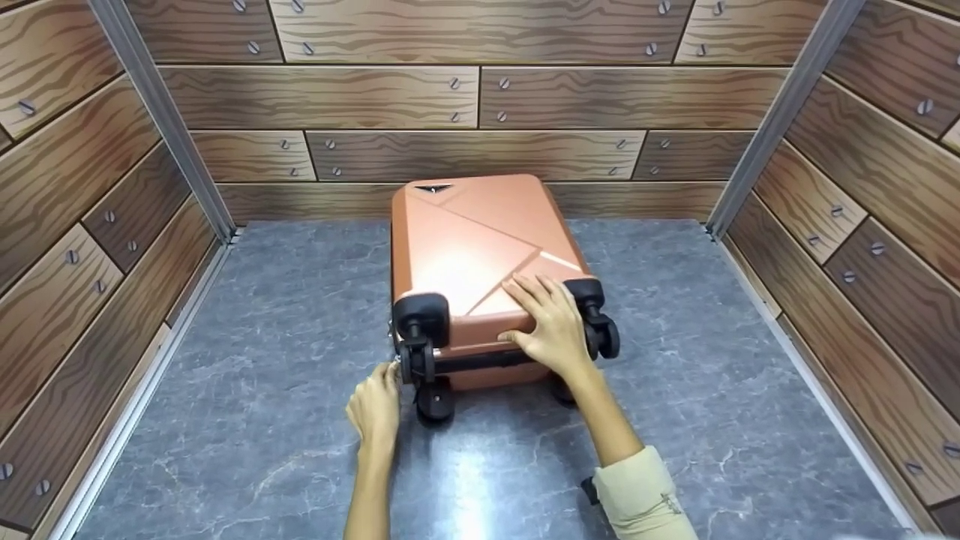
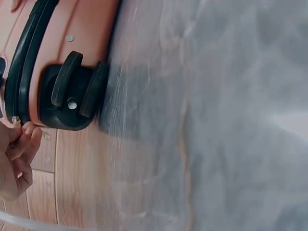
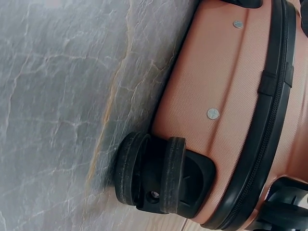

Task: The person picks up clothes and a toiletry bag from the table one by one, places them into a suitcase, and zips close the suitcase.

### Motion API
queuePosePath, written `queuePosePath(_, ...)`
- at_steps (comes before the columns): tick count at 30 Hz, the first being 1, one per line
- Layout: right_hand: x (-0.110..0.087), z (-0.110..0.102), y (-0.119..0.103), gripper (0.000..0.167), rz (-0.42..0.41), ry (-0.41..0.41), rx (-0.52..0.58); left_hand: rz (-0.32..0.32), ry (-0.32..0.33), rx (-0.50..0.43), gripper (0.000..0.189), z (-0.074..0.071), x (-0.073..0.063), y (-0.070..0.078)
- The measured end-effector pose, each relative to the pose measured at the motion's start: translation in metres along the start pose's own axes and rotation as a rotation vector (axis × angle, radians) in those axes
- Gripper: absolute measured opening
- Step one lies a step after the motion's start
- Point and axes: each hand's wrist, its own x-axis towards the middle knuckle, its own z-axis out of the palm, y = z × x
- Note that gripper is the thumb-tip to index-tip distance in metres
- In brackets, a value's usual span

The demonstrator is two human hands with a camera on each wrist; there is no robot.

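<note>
A copper-pink hard-shell suitcase (image 1: 480, 225) lies flat on the floor, its wheeled end towards me. At its near left corner my left hand (image 1: 373, 405) pinches a small metal zipper pull (image 2: 16, 119) between thumb and index finger. Across the near right edge of the top shell rests my right hand (image 1: 555, 330), its fingers extended over the top and its thumb lying along the end face. A black zipper band (image 3: 272, 120) runs round the side, and its teeth look closed where they show in the right wrist view.
Black caster wheels (image 1: 417, 360) stick out at the suitcase's near corners, close to my left hand. The grey marbled floor (image 1: 300, 300) surrounds the case. Wood-plank-patterned walls (image 1: 480, 97) stand behind and at both sides, with metal corner posts (image 1: 161, 112).
</note>
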Motion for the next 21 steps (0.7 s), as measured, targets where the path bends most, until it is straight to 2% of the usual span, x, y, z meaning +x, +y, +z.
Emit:
queuePosePath(14, 0.002, 0.000, 0.000, 0.074, 0.018, 0.013, 0.031, -0.065, -0.063, -0.024, 0.024, 0.003, 0.028, -0.003)
queuePosePath(21, 0.000, 0.002, -0.002, 0.075, 0.019, 0.014, 0.048, -0.075, -0.093, -0.038, 0.027, 0.006, 0.041, -0.006)
